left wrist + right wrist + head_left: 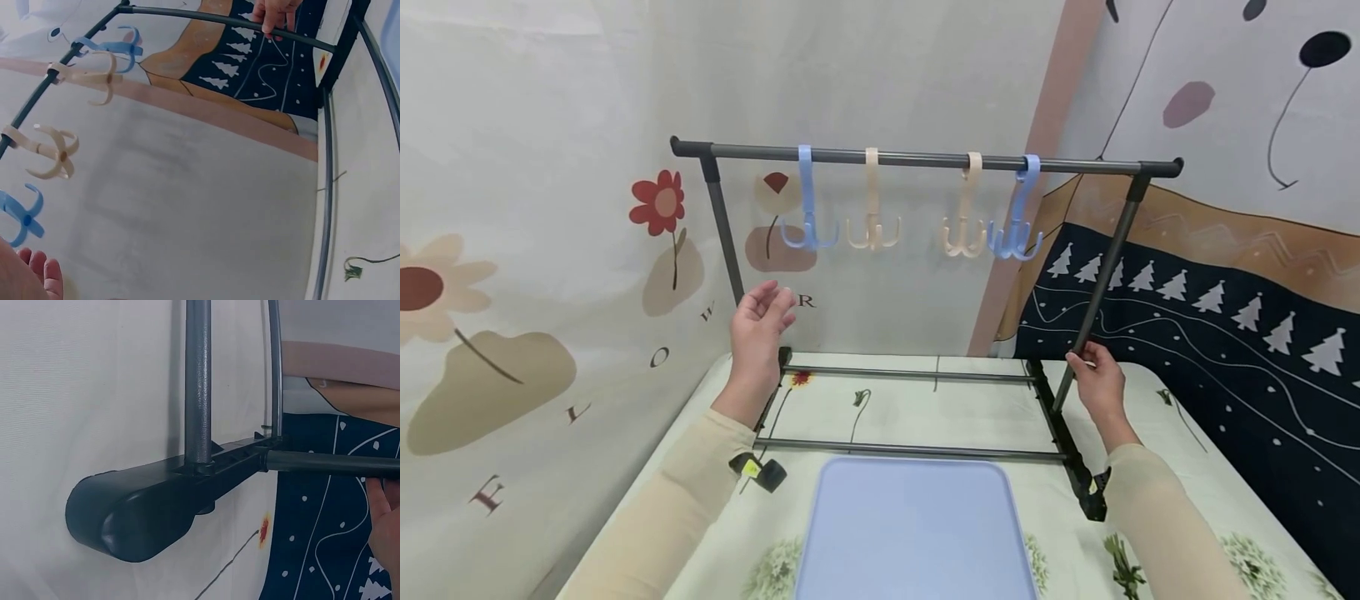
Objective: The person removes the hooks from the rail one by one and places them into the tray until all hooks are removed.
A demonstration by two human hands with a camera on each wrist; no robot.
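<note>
A dark metal rack [925,158] stands on the table, its top rail held up by a post at each side. Two blue hooks [808,212] and two beige hooks [872,212] hang from that rail, each with several upturned prongs. My left hand [756,342] is in front of the left post [724,221], fingers loosely bent, with nothing visible in them. It hides the lower part of that post. With thumb and fingers, my right hand [1099,387] pinches the right post [1108,267] low down, above the black foot [144,519].
A pale blue tray [917,525] lies on the table in front of the rack's lower bars [910,451]. Behind the rack hangs a pale printed cloth [887,308]. A dark cloth with white trees [1210,325] is on the right.
</note>
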